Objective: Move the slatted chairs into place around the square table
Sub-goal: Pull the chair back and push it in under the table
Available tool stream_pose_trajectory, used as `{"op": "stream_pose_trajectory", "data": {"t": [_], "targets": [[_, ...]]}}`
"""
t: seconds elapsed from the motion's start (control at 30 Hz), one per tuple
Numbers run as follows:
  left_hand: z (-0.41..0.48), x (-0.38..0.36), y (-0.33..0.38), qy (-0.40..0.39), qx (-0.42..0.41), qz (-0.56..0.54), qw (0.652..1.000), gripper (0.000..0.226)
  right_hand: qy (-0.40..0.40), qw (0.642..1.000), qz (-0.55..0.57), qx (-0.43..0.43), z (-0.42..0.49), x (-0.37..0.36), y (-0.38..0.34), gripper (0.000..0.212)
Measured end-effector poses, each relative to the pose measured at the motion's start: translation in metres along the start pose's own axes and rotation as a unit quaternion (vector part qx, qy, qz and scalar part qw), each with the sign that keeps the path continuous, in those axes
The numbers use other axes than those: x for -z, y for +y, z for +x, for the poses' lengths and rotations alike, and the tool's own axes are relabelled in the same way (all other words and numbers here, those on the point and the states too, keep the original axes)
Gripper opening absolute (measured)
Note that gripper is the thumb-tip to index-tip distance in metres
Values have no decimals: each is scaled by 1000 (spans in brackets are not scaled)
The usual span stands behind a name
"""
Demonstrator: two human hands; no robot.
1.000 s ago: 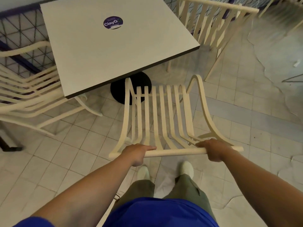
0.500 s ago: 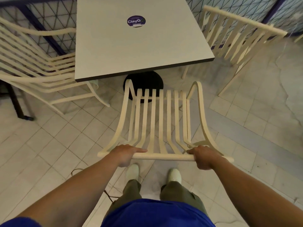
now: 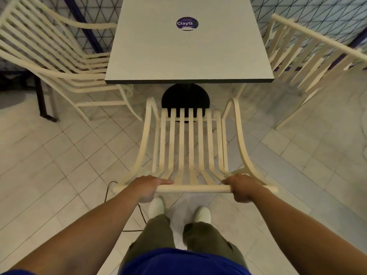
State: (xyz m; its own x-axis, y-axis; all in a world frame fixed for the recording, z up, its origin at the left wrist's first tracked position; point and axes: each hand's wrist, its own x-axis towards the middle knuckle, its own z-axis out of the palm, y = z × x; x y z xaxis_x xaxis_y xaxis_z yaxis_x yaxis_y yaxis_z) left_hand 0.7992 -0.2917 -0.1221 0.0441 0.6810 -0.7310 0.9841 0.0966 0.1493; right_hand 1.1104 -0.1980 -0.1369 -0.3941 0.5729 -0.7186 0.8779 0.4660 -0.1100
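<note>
Gripping the chair (image 3: 191,145), left hand (image 3: 148,187) and right hand (image 3: 243,187) face a "ClayG" sticker (image 3: 187,23).

The cream slatted chair (image 3: 190,147) has swung round from a skewed stance toward the near right corner of the grey square table (image 3: 188,52) and now faces its near edge squarely, centred.

Your working area is a pale tiled floor (image 3: 59,159). The table's round black base (image 3: 185,98) rests on it. One slatted chair (image 3: 191,145) sits on your side of the base, a second chair (image 3: 93,82) left of the base and a third chair (image 3: 317,35) right of it. A thin dark cable (image 3: 107,187) lies nearer you, left of the base. The surface (image 3: 188,56) above the base carries one round purple sticker (image 3: 187,23).
</note>
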Motion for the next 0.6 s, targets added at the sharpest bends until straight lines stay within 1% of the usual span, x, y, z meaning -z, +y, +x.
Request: {"op": "stream_pose_trajectory", "data": {"t": [0.13, 0.33, 0.6], "targets": [[-4, -8, -2, -1, -6, -12, 1000, 87, 5, 1000, 14, -18, -2, -5, -1, 59], [2, -7, -7, -17, -29, -10, 999, 88, 18, 998, 21, -52, -5, -8, -5, 59], [3, -7, -6, -19, -32, -7, 999, 90, -2, 999, 19, -46, -7, -3, 6, 72]]}}
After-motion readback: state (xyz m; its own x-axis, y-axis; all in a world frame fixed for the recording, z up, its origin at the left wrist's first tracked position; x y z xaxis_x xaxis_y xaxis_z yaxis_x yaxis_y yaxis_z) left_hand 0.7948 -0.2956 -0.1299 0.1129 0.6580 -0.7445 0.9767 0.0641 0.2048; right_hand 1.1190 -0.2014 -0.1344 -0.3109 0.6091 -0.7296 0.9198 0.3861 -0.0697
